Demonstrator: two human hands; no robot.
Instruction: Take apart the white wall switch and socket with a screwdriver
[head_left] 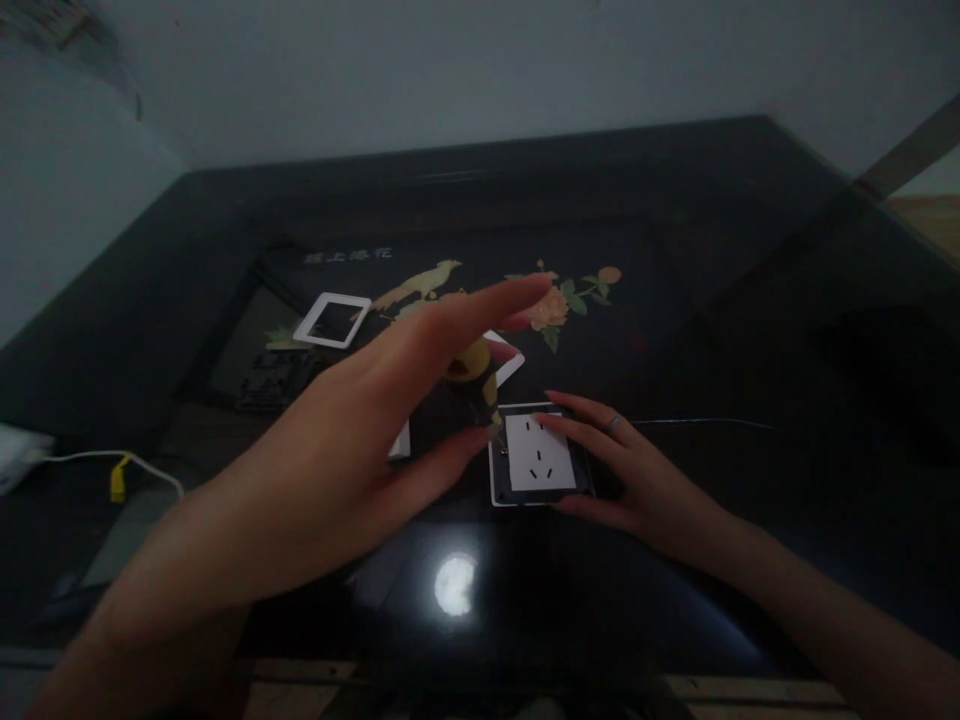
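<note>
My left hand is closed around the short, yellow and black handle of a screwdriver. The screwdriver stands nearly upright, its tip at a screw along the left edge of a wall socket. That socket has a white centre plate with slots, a dark surround and a thin white edge, and it lies face up on the table. From the right, my right hand grips it, fingers over the top edge and plate, thumb at the lower edge. A ring shows on one finger.
On the dark glossy table lie a white square frame and a dark slotted part. White pieces show partly behind my left hand. At far left is a white box with a cable and yellow tag.
</note>
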